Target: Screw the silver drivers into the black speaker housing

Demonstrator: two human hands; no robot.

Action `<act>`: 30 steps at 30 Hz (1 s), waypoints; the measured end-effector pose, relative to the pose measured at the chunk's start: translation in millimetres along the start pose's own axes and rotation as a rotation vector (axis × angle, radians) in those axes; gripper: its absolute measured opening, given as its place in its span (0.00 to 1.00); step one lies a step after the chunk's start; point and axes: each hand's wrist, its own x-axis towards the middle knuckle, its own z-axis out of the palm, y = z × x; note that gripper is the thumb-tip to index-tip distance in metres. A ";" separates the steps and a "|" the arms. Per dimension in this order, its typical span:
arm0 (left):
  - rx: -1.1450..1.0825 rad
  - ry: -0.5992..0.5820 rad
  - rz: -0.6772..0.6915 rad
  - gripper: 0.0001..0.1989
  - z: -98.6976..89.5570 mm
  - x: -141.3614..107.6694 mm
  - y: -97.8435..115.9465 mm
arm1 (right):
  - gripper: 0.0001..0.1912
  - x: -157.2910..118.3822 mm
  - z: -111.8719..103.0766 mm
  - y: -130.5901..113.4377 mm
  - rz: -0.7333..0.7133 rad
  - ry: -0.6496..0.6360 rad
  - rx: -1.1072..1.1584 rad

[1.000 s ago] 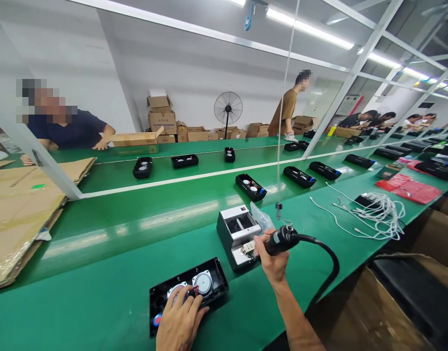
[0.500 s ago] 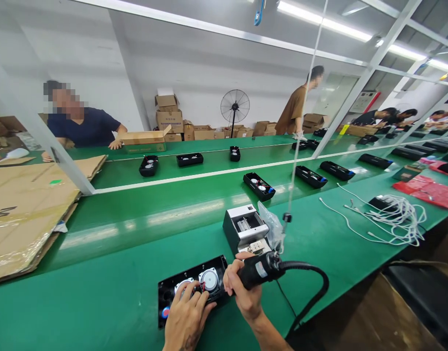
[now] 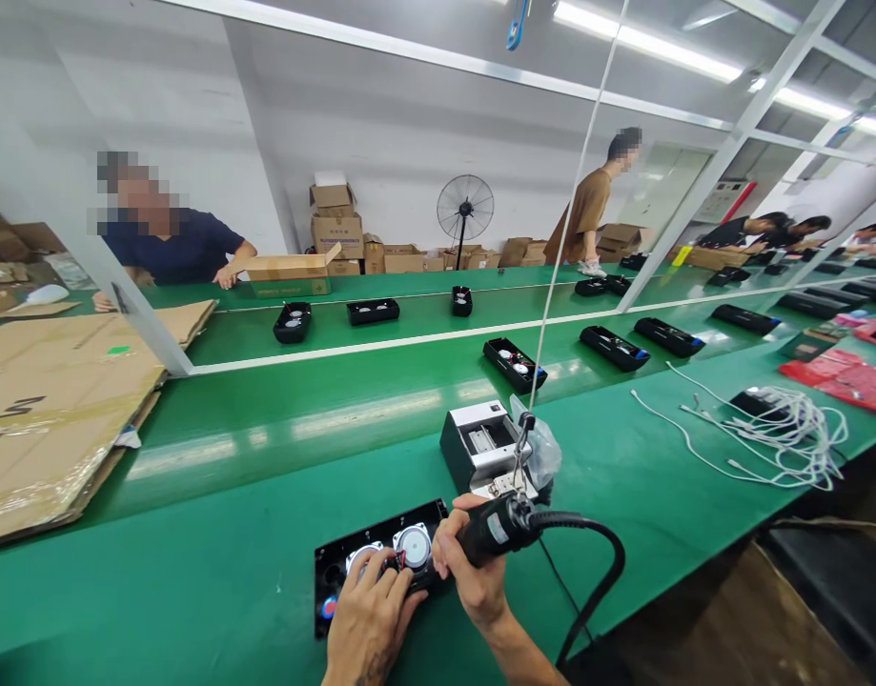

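A black speaker housing [image 3: 326,570] lies open side up on the green bench, with round silver speaker drivers [image 3: 413,546] and red and black wires inside. My left hand [image 3: 372,610] grips its near edge, fingers bent over the inside beside one driver and the thumb along the near wall. My right hand [image 3: 478,581] is closed round a black electric screwdriver [image 3: 498,529], tilted with its tip end toward the housing's right end. My fingers hide the tip. From the tool's rear a thick black cable [image 3: 609,572] loops down, and a hanging cord [image 3: 562,238] runs up from it.
Just behind the screwdriver stands a black-and-silver screw feeder [image 3: 473,453] with a clear plastic bag [image 3: 544,453]. White cables [image 3: 787,438] are heaped at right. More housings [image 3: 513,364] sit on the green conveyor. Flattened cardboard [image 3: 66,410] lies left; co-workers stand beyond.
The screwdriver and my right hand have shifted slightly left and tilted a little, with the hanging cord swinging left. My left hand stays on the housing. The view has moved slightly.
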 end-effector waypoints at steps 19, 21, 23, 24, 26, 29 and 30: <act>-0.166 0.147 0.005 0.16 -17.1 14.7 2.8 | 0.10 5.1 8.2 -33.1 -0.039 0.023 0.081; -0.168 0.143 -0.001 0.17 -17.9 14.6 3.5 | 0.10 3.3 8.4 -32.2 -0.051 0.003 0.068; -0.174 0.120 -0.016 0.18 -18.9 14.6 4.2 | 0.10 1.1 8.2 -30.7 -0.045 -0.009 0.059; -0.173 0.112 -0.026 0.17 -19.1 14.6 4.5 | 0.10 0.0 7.9 -29.9 -0.039 -0.008 0.059; -0.134 0.103 -0.049 0.20 -18.1 14.0 4.8 | 0.12 -1.8 6.9 -28.7 -0.016 0.014 0.063; -0.009 0.065 -0.072 0.31 -12.7 10.8 4.9 | 0.15 -2.1 4.2 -28.3 0.021 0.081 0.053; 0.023 0.041 -0.066 0.30 -10.0 9.1 4.9 | 0.15 -1.6 3.0 -28.1 0.023 0.095 0.038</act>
